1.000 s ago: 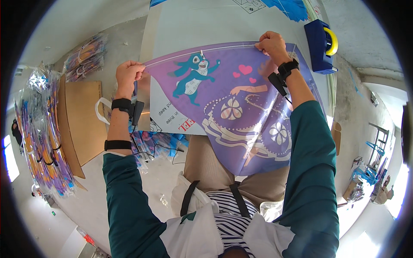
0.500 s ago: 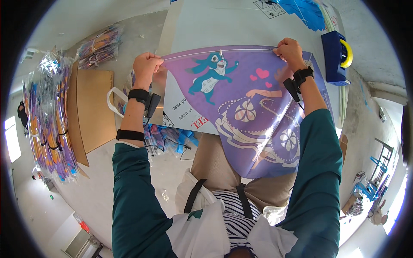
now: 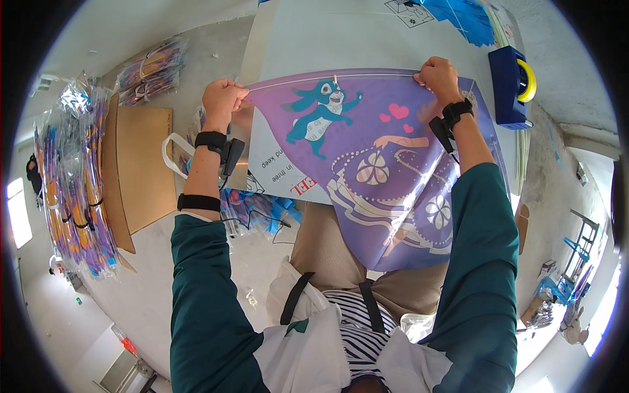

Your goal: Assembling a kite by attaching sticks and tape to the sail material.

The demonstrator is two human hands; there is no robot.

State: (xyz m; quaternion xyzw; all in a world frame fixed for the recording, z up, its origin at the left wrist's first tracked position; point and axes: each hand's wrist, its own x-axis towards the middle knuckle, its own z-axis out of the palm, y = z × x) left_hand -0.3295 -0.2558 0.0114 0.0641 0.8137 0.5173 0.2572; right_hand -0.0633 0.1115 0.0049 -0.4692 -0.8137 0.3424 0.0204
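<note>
A thin, shiny purple printed sheet (image 3: 367,118) is stretched over the near part of the table and hangs past its edge above my lap. It carries a blue rabbit, pink hearts and a pale dress. Along its far edge runs a thin white cord or rod (image 3: 373,76), with a small pale piece near the rabbit's head. My left hand (image 3: 223,99) is closed in a pinch at the left end of this line. At the right, my right hand (image 3: 439,74) pinches the same edge near the sheet's corner. The fingertips hide how each end is gripped.
A blue tape dispenser (image 3: 506,88) with yellow tape stands at the table's right edge. Blue sheets (image 3: 464,21) lie at the far right. Left of the table are an open cardboard box (image 3: 144,167), plastic-wrapped bundles (image 3: 75,190) and a white handle loop (image 3: 169,156).
My right hand and forearm have shifted very slightly left, and the sheet's lower right part has moved a little with them. Both hands keep their pinch on the far edge.
</note>
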